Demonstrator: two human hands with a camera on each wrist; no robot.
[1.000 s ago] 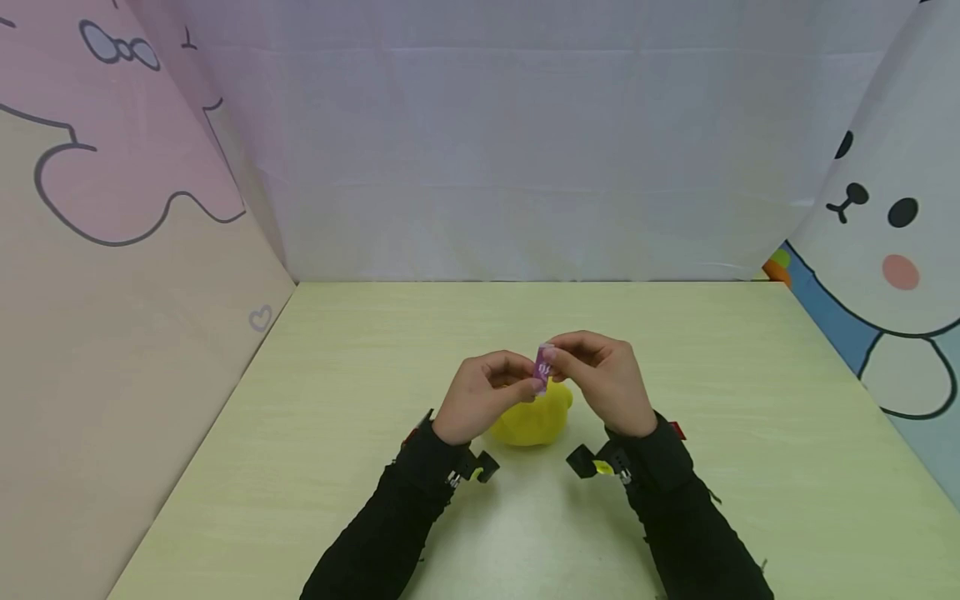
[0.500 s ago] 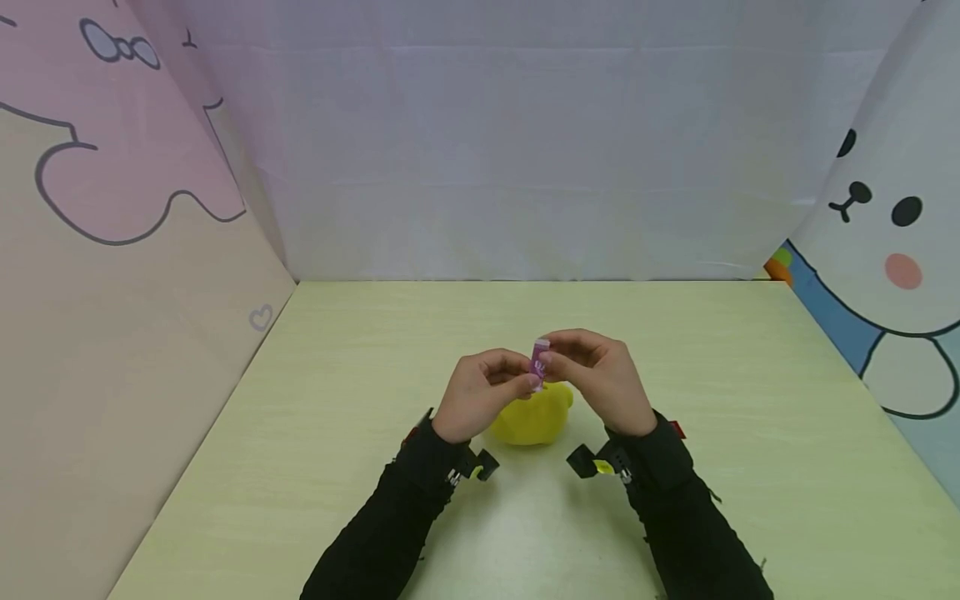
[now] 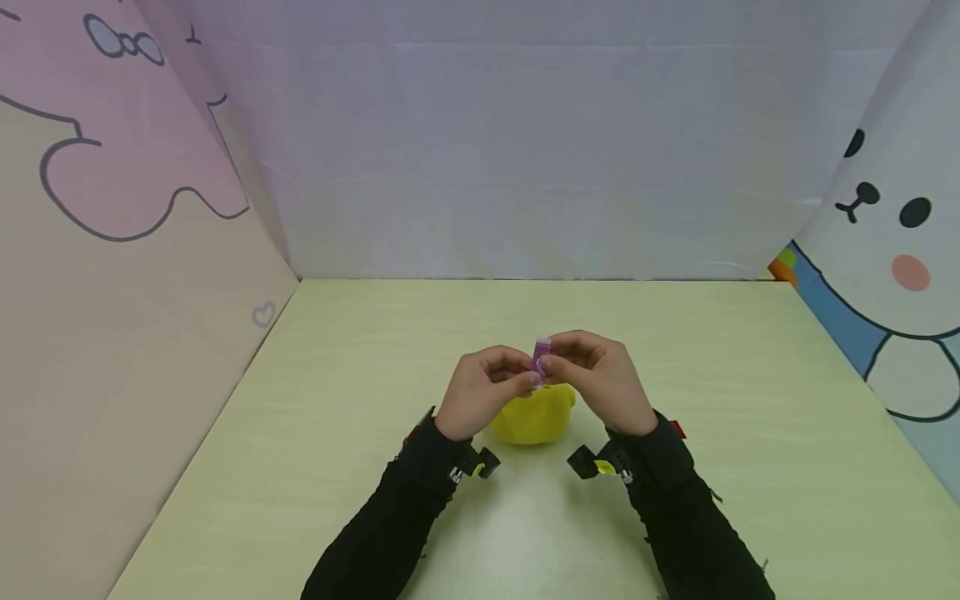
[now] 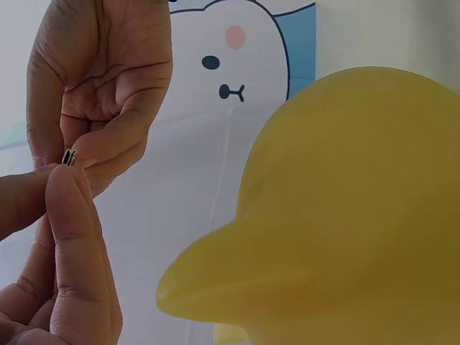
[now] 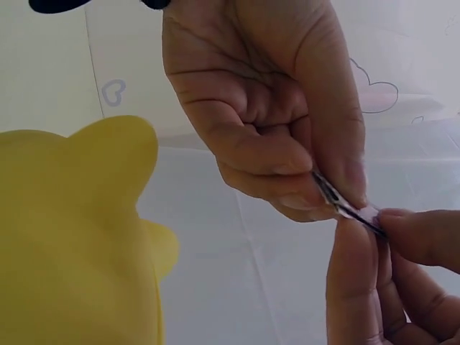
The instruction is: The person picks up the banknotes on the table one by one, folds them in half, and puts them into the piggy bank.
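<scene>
My left hand (image 3: 483, 389) and right hand (image 3: 606, 379) meet over the table, fingertips together. Between them they pinch a small, thin purple strip (image 3: 541, 358) with white markings and a pale top end. Seen edge-on in the right wrist view, the strip (image 5: 341, 203) shows a dark, shiny edge, and fingers hide part of it; its exact kind is unclear. Just behind and below the hands stands a yellow, rounded, animal-shaped figure (image 3: 534, 417), its upper part hidden by the fingers. The figure (image 4: 359, 215) looms large in the left wrist view, touched by neither hand.
A pale yellow-green table (image 3: 360, 367) extends around the hands. White cloth (image 3: 480, 150) hangs along its back edge, with printed cartoon panels at the left and right. Small dark cameras are strapped to both sleeves, between the forearms.
The purple strip has tilted slightly more upright and moved a little upward between the fingertips. Both hands stay almost in place and keep pinching it. The yellow figure has not visibly moved.
</scene>
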